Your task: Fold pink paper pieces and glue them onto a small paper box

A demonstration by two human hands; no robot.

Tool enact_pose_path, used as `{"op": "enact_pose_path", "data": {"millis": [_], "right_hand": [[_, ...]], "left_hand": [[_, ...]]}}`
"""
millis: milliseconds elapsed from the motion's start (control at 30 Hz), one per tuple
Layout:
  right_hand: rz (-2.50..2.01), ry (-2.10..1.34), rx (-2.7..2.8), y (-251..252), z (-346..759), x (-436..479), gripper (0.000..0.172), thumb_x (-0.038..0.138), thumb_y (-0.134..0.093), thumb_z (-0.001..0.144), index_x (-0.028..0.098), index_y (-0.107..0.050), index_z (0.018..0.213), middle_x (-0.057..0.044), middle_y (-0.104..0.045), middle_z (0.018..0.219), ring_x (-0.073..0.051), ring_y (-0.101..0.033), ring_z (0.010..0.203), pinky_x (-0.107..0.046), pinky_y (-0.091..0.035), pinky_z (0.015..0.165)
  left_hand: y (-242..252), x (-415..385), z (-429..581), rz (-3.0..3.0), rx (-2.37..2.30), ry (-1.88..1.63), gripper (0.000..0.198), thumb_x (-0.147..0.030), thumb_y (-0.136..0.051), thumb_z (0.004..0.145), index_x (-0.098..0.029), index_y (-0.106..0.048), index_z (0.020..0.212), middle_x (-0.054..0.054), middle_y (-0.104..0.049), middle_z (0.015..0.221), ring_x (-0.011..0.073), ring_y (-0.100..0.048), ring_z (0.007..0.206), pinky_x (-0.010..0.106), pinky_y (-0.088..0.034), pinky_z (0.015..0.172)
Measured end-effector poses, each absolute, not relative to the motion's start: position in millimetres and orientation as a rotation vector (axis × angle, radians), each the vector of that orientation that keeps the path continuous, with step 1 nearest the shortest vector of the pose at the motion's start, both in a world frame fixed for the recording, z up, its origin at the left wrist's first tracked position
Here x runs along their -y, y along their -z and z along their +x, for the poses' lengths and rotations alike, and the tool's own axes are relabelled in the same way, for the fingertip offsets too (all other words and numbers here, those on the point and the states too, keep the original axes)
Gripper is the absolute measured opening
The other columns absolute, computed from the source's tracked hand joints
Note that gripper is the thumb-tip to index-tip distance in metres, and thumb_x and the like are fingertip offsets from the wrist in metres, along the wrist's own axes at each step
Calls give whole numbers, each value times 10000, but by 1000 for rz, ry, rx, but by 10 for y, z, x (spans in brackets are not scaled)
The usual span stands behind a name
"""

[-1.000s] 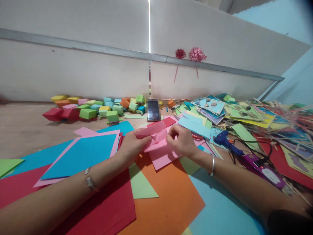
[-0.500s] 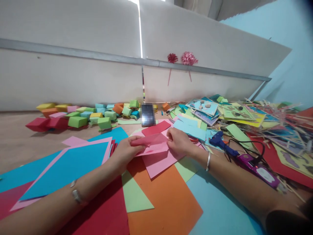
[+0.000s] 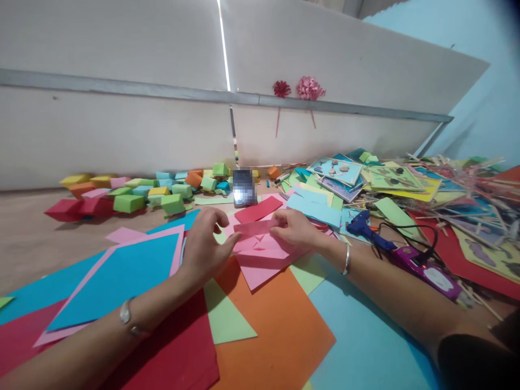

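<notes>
A folded pink paper [image 3: 255, 229] is pinched between the thumb and fingers of my right hand [image 3: 294, 227]. Its left end lies by the thumb tip of my left hand [image 3: 208, 241], whose fingers are curled and spread apart from the thumb. Beneath it, a pink sheet [image 3: 260, 273] rests over an orange sheet [image 3: 276, 325]. Just behind the hands lies a red paper strip [image 3: 259, 209].
Folded paper blocks [image 3: 129, 202] line the wall at the back left. A blue glue gun [image 3: 368, 230] and a purple power strip [image 3: 426, 271] with a cable lie right. A phone [image 3: 244, 188] stands behind. Blue sheets [image 3: 125, 276] lie left.
My left hand has opened its grip on the pink paper and risen slightly to the left. My right hand still holds the paper, which is now tilted differently. The view has shifted a little.
</notes>
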State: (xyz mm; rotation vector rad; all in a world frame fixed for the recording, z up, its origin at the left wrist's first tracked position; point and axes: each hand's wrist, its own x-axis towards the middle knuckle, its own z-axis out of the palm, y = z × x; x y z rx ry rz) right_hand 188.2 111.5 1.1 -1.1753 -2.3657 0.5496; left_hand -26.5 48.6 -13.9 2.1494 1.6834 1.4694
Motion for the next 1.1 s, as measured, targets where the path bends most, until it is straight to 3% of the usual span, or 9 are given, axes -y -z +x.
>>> {"op": "enact_pose_path", "data": {"millis": [133, 233, 367, 567, 800, 933, 1033, 1100], "right_hand": [[-1191, -485, 2457, 23, 1905, -1143, 121, 146, -570, 769, 174, -506, 670, 16, -567, 663, -108, -475, 616, -226, -285, 544], [-1195, -400, 2524, 41, 1894, -1123, 128, 124, -550, 789, 175, -508, 679, -8, -588, 696, -121, -465, 628, -246, -261, 556], [-1168, -306, 2612, 31, 1871, -1083, 101, 131, -564, 802, 171, -540, 712, -46, -629, 789, -148, -502, 699, -260, -266, 582], [-1138, -252, 2661, 58, 1835, -1062, 109, 115, -539, 828, 168, -594, 751, -56, -662, 837, -158, -541, 742, -264, -290, 606], [-1106, -241, 2662, 125, 1817, -1075, 146, 92, -514, 811, 170, -634, 788, -52, -678, 845, -164, -543, 759, -264, -282, 600], [-1078, -242, 2662, 105, 1836, -1090, 149, 84, -523, 799, 177, -640, 808, -46, -684, 861, -160, -542, 771, -257, -296, 608], [-1094, -221, 2644, 79, 1861, -1104, 143, 72, -521, 773, 172, -624, 770, -52, -676, 841, -159, -524, 732, -264, -282, 593], [-1095, -209, 2634, 71, 1876, -1110, 147, 67, -506, 767, 172, -606, 737, -49, -668, 816, -154, -505, 702, -268, -271, 582]], "left_hand": [[171, -534, -324, 2809, -1304, -1083, 151, -198, -539, 873, -204, -649, 770, 49, -677, 765, 195, -625, 750, 305, -487, 660], [207, -529, -285, 2820, -1186, -798, 270, -191, -434, 929, -185, -704, 934, 106, -727, 949, 206, -667, 846, 301, -520, 703], [172, -472, -218, 2769, -1048, -614, 308, -207, -405, 938, -171, -679, 1075, 139, -676, 1142, 227, -634, 1009, 330, -519, 824], [105, -420, -173, 2720, -1160, -440, 368, -217, -378, 950, -187, -616, 1228, 137, -627, 1192, 242, -588, 1032, 373, -500, 849], [219, -496, -218, 2758, -1314, -456, 357, -233, -371, 941, -149, -719, 938, 132, -632, 960, 238, -585, 884, 356, -492, 752], [176, -515, -221, 2829, -1380, -504, 301, -226, -421, 927, -143, -687, 814, 127, -632, 943, 222, -577, 845, 331, -476, 732], [-13, -453, -234, 2996, -1391, -423, 243, -120, -430, 884, -159, -646, 781, 119, -656, 984, 233, -575, 855, 347, -443, 726], [-175, -382, -264, 3072, -1384, -207, 230, -19, -461, 775, -176, -615, 708, 89, -671, 900, 247, -584, 851, 354, -408, 700]]}}
